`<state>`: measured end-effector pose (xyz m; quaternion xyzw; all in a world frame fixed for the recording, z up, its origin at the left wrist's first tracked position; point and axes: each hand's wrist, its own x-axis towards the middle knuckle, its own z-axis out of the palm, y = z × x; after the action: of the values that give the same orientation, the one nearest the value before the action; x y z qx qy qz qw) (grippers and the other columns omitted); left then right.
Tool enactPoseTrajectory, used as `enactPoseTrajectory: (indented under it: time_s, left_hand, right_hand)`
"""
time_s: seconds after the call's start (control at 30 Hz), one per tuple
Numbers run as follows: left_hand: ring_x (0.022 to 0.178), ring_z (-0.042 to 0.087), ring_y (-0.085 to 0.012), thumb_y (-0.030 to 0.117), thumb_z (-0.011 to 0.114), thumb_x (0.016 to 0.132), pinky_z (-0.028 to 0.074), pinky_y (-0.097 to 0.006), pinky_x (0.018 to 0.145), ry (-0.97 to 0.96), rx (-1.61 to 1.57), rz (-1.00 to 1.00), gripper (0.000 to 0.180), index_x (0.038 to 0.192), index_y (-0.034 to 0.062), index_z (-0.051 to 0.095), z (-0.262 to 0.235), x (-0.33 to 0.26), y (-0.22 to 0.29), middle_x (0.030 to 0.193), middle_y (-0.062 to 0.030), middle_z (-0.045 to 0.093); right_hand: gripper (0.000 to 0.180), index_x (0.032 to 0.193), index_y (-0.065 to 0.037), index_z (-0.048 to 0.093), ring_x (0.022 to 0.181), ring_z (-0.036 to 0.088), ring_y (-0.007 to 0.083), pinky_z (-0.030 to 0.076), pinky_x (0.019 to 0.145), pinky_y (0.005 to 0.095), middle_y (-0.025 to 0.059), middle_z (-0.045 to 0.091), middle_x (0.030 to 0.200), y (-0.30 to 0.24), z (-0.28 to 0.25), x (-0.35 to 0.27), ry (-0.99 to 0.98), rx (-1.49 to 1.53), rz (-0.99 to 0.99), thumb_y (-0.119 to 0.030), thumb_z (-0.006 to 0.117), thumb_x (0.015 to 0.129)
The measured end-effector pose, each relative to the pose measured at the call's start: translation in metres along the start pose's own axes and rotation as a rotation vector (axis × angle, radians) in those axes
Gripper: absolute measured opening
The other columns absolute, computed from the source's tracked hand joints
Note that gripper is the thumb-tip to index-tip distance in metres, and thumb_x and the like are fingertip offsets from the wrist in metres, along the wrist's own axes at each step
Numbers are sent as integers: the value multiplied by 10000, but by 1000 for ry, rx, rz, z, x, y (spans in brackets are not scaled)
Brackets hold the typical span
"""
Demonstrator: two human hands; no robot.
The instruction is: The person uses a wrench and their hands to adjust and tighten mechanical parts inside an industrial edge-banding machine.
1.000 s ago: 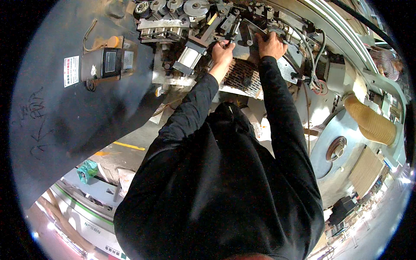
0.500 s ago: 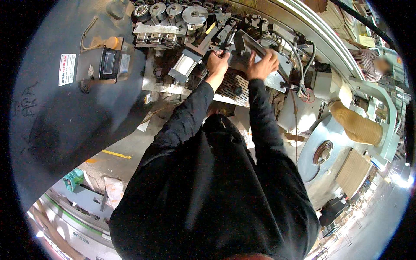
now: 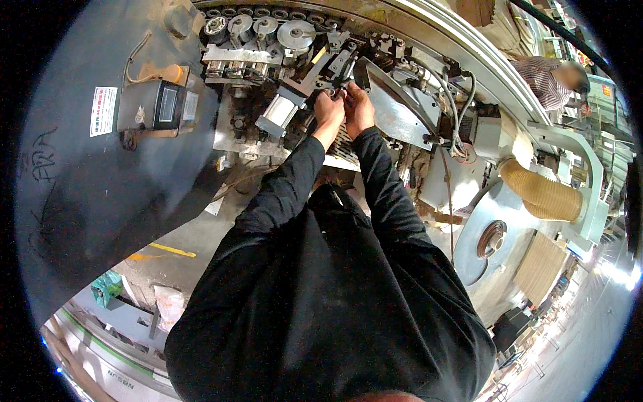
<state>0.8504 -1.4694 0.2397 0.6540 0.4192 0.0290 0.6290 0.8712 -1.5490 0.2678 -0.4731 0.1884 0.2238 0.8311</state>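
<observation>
My left hand [image 3: 329,111] and my right hand [image 3: 360,108] meet side by side at the middle of a machine. The left fingers are curled closed around a small dark part that they mostly cover. Close against them, my right fingers are bent round the same spot; what they pinch is hidden. To the right of my right hand slants a flat grey metal plate [image 3: 404,115]. Left of my left hand is a silver block-shaped cylinder [image 3: 277,112]. Below my hands, a slotted metal grille [image 3: 340,145] is partly covered by my wrists.
Round metal rollers [image 3: 296,35] line the machine's upper left. Hoses [image 3: 467,100] curve at its right. A dark panel carries a control box [image 3: 159,104] on the left. Farther right are a ribbed tan duct [image 3: 536,191], a large grey disc [image 3: 481,234] and another person [image 3: 542,80].
My right hand has moved left from beside the plate to meet my left hand, and its fingers have curled in. My left hand stays at about the same machine part. The view has shifted slightly.
</observation>
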Motion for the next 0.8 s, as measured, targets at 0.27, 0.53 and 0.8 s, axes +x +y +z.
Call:
enactPoseTrajectory:
  time_s: [0.27, 0.53, 0.8]
  left_hand:
    - [1016, 726, -386, 271, 723, 942, 550, -473, 859, 8, 40, -17, 319, 1037, -31, 683, -5, -5, 9, 1043, -227, 746]
    - [1030, 694, -452, 244, 610, 999, 550, -519, 865, -2, 263, 194, 299, 1121, -28, 621, -10, -12, 12, 1070, -257, 720]
    - [948, 703, -457, 371, 588, 1016, 547, -544, 791, 13, 479, 317, 347, 1142, 48, 608, -6, -4, -5, 973, -235, 734]
  right_hand:
    - [459, 1407, -44, 571, 1171, 620, 226, 486, 1059, 397, 74, 652, 1236, -9, 15, -15, 12, 7, 39, -284, 584, 1016]
    - [446, 1439, -58, 564, 1069, 649, 196, 504, 1001, 360, 52, 688, 1170, -7, 17, -15, 21, 74, 33, -296, 528, 1063]
    - [486, 1486, -20, 521, 1042, 646, 179, 520, 946, 341, 55, 680, 1151, 6, 8, -5, 6, 17, 2, -219, 476, 1045]
